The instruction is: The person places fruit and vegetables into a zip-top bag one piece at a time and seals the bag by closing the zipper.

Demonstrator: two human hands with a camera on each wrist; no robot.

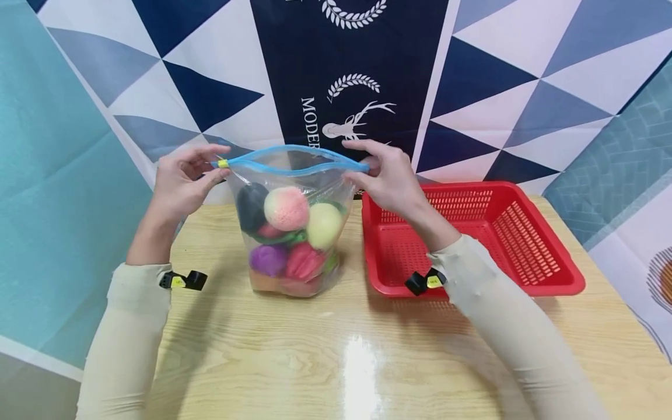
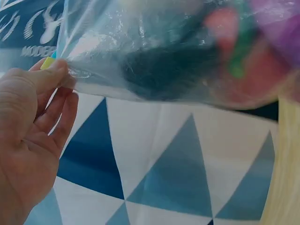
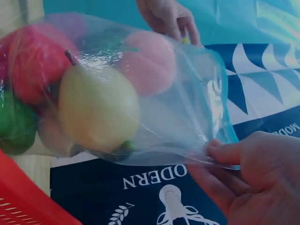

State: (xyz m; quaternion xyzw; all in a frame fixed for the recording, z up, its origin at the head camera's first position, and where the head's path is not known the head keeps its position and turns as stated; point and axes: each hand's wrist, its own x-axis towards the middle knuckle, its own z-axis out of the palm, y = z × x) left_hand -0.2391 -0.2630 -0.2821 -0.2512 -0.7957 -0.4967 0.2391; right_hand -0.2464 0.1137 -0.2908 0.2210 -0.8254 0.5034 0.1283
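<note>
A clear zip bag [image 1: 336, 181] with a blue zip rim stands on the table, its mouth gaping a little. Inside are a pale yellow pear [image 3: 98, 108], a pink peach [image 1: 286, 208], a dark green-black piece [image 1: 252, 205], a purple one [image 1: 268, 259] and a red one [image 1: 304, 261]. My left hand [image 1: 184, 175] pinches the bag's left top corner, beside the yellow slider [image 1: 223, 163]. At the opposite corner my right hand [image 1: 391, 175] pinches the rim between thumb and fingers; the right wrist view shows this grip closely.
To the right of the bag sits a red plastic basket [image 1: 546, 245] with perforated walls, under my right forearm. The wooden table [image 1: 294, 350] ends at a patterned cloth backdrop [image 1: 220, 76]. A round patterned item [image 1: 662, 277] shows at the far right edge.
</note>
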